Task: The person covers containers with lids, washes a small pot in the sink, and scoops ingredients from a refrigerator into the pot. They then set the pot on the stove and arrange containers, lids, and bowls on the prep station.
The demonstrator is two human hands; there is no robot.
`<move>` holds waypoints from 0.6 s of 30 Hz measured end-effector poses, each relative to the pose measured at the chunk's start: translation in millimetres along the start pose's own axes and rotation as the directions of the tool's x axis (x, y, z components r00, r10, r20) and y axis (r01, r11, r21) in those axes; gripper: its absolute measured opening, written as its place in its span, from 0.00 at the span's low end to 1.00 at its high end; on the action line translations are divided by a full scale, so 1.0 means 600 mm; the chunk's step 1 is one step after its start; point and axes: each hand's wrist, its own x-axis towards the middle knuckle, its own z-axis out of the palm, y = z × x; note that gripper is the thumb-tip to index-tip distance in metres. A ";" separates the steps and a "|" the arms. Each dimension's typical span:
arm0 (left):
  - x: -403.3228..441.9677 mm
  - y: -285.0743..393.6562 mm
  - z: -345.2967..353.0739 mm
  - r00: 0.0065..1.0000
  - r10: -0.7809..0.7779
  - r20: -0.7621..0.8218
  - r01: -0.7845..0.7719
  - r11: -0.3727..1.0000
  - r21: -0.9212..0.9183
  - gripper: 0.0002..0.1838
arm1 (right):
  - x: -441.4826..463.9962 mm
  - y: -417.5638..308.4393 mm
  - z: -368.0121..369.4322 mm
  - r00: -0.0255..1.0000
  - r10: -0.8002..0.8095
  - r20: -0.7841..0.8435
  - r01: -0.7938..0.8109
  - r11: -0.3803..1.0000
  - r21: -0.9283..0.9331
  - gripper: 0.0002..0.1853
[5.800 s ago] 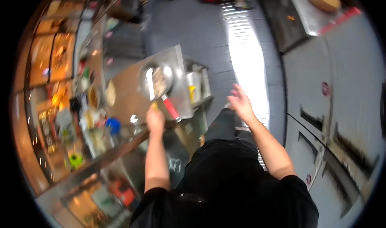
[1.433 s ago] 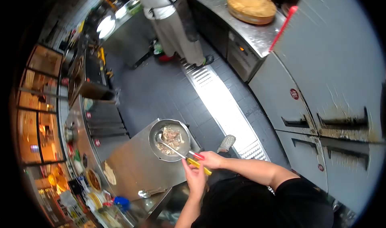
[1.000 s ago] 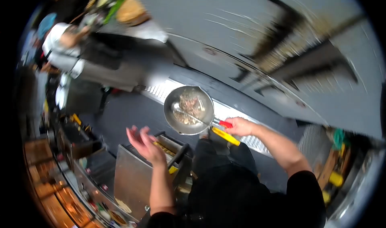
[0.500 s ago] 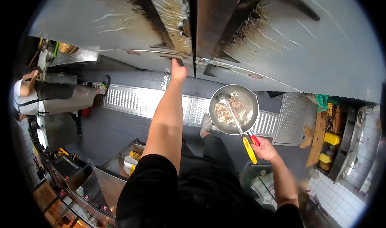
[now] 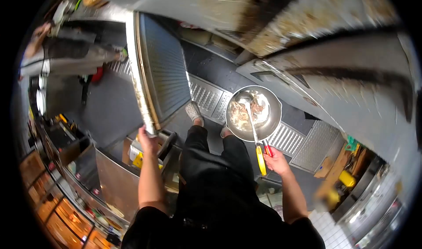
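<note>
My left hand (image 5: 148,143) is closed on the near edge of a metal refrigerator door (image 5: 166,69), which stands swung wide on the left. The door's inner panel faces right. In my right hand (image 5: 276,160) is the red handle of a round metal pan (image 5: 273,119), held level over the floor. Pale and brownish pieces of food (image 5: 238,116) lie in the pan. A ladle (image 5: 260,159) with a yellow handle rests in it, its head among the food and its handle beside the red one.
Another person (image 5: 70,53) stands at the far left. A second metal door (image 5: 325,73) is at the upper right. Metal floor grating (image 5: 204,93) runs below the pan. Counters and a steel bin (image 5: 116,178) stand at lower left, wooden boards (image 5: 334,170) at right.
My left hand has pulled the refrigerator door open, drawing it left and toward me. The view has turned, and the cabinet opening now shows. The pan stays in my right hand.
</note>
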 end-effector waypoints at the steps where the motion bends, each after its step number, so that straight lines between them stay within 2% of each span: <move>1: 0.019 0.027 -0.050 0.998 0.045 -0.052 -0.045 0.999 -0.007 0.21 | 0.021 -0.014 0.021 1.000 -0.017 0.010 0.017 1.000 -0.025 0.03; 2: 0.018 0.066 -0.046 0.991 0.074 -0.114 -0.089 0.987 -0.131 0.21 | 0.043 -0.026 0.041 0.999 -0.035 0.018 0.036 0.998 -0.048 0.04; 3: 0.031 0.087 -0.072 0.981 0.111 -0.160 -0.127 0.988 -0.093 0.22 | 0.064 -0.037 0.057 1.000 -0.012 0.029 0.013 0.999 -0.037 0.04; 4: 0.056 0.104 -0.102 0.993 0.098 -0.068 -0.106 0.986 -0.128 0.24 | 0.091 -0.034 0.072 0.999 -0.024 0.031 0.026 0.999 -0.038 0.05; 7: 0.075 0.131 -0.126 0.976 0.101 -0.191 -0.122 0.987 -0.101 0.27 | 0.153 -0.064 0.115 0.999 0.018 0.034 -0.018 0.999 -0.027 0.07; 9: 0.089 0.107 -0.141 0.971 0.124 -0.206 -0.160 0.972 -0.172 0.29 | 0.192 -0.091 0.142 0.998 0.002 0.056 0.001 0.999 -0.046 0.06; 10: 0.050 0.103 -0.065 0.902 0.081 -0.424 -0.140 0.984 -0.110 0.26 | 0.210 -0.108 0.156 0.998 -0.004 0.064 0.008 0.998 -0.069 0.05; 11: 0.141 -0.021 -0.237 0.941 -0.066 -0.332 0.043 0.996 -0.074 0.22 | 0.233 -0.111 0.166 0.997 0.012 0.082 -0.011 1.000 -0.006 0.05; 12: 0.099 -0.067 -0.154 0.954 0.031 -0.299 -0.054 0.996 -0.070 0.18 | 0.261 -0.113 0.174 0.995 0.021 0.102 -0.027 0.998 0.053 0.04; 13: 0.047 -0.084 -0.052 0.976 0.117 -0.185 -0.063 0.960 0.274 0.17 | 0.290 -0.115 0.182 0.995 0.012 0.098 -0.016 0.999 0.039 0.04; 14: 0.005 -0.085 0.049 0.997 0.075 0.001 -0.072 0.960 0.270 0.19 | 0.323 -0.114 0.188 0.994 -0.014 0.113 0.008 0.999 0.053 0.04; 15: -0.019 -0.110 0.120 0.936 0.220 0.273 -0.331 0.812 0.480 0.23 | 0.354 -0.114 0.194 0.994 -0.006 0.108 0.001 0.999 0.052 0.04; 16: -0.019 -0.116 0.181 0.807 0.243 0.538 -0.567 0.574 0.591 0.27 | 0.394 -0.115 0.200 0.994 -0.002 0.110 -0.003 0.999 0.049 0.05; 17: 0.003 -0.135 0.229 0.651 0.206 0.731 -0.750 0.322 0.577 0.31 | 0.437 -0.109 0.206 0.995 0.002 0.104 -0.008 0.999 0.052 0.05; 18: 0.025 -0.157 0.267 0.476 0.088 0.875 -0.879 0.063 0.472 0.36 | 0.474 -0.114 0.214 0.995 0.041 0.095 -0.049 0.995 0.091 0.07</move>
